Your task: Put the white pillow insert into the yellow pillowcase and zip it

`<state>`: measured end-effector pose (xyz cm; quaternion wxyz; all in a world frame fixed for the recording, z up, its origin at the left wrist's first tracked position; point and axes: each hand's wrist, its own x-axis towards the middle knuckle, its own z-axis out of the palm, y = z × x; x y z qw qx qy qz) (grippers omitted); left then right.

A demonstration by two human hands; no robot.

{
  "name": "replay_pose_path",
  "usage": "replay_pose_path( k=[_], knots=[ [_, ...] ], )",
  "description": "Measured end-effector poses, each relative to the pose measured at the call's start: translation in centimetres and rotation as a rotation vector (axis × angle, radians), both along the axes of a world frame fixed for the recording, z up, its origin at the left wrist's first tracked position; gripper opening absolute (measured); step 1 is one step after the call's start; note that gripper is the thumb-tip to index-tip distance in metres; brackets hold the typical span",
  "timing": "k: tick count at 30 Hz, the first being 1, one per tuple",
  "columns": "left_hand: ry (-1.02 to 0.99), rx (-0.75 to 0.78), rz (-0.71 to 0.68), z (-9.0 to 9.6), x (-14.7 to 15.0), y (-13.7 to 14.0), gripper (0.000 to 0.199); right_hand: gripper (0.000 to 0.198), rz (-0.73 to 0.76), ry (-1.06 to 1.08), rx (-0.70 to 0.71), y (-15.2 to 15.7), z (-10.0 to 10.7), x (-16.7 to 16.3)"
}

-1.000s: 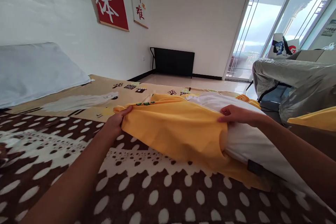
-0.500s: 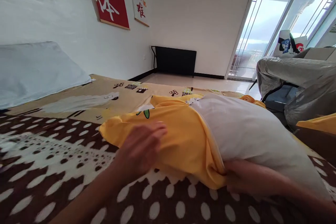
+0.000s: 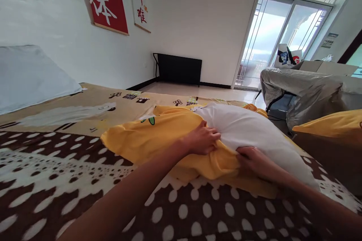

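Centrally, a yellow pillowcase (image 3: 158,135) lies rumpled on a brown, white-spotted blanket (image 3: 183,211), its open edge around part of a white pillow (image 3: 254,124) that bulges toward the right of the frame. The left hand (image 3: 202,139), mid-frame, has its fingers curled together, clamped on the pillowcase's edge. Right of it, the right hand (image 3: 254,162) rests against the pillow and cloth — its fingertips are shadowed, so I cannot tell whether they grip. Upper left — a red scroll (image 3: 104,3) on the wall (image 3: 192,19).
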<state>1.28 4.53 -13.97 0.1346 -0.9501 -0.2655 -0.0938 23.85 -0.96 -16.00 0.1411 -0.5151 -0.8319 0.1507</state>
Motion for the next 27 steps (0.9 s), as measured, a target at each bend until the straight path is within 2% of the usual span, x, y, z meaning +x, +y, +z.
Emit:
replay_pose_path(
  k=[3,6,9,12,15,18,20,23,27],
  knots=[
    [0.016,0.045,0.054,0.9,0.4,1.3,0.027,0.021,-0.010,0.032,0.010,0.9,1.7,-1.5],
    [-0.056,-0.040,0.153,1.8,1.2,3.5,0.032,0.021,0.003,0.029,0.027,2.2,2.7,-3.1],
    [-0.124,-0.102,0.207,2.2,1.9,5.8,0.032,0.021,-0.013,0.057,-0.002,3.9,2.9,-3.5],
    [-0.171,-0.153,0.221,2.1,1.8,7.5,0.032,0.022,0.024,0.161,-0.120,5.3,2.2,-2.3],
    [-0.251,-0.163,0.162,1.8,0.2,8.3,0.035,0.028,0.041,0.351,-0.324,5.7,0.8,-0.2],
    [-0.386,-0.184,0.080,1.0,-2.6,9.1,0.041,0.040,-0.119,0.613,-0.506,5.2,-0.9,1.2],
    [-0.407,-0.249,0.086,0.3,-4.3,9.7,0.039,0.043,-0.199,0.729,-0.578,4.8,-1.8,1.2],
    [-0.359,-0.284,0.178,-0.7,-5.3,10.6,0.036,0.040,-0.146,0.644,-0.580,4.5,-1.8,0.1],
    [-0.260,-0.221,0.334,-0.4,-4.1,11.7,0.042,0.029,-0.101,0.270,-0.381,5.0,1.3,-1.4]
  ],
)
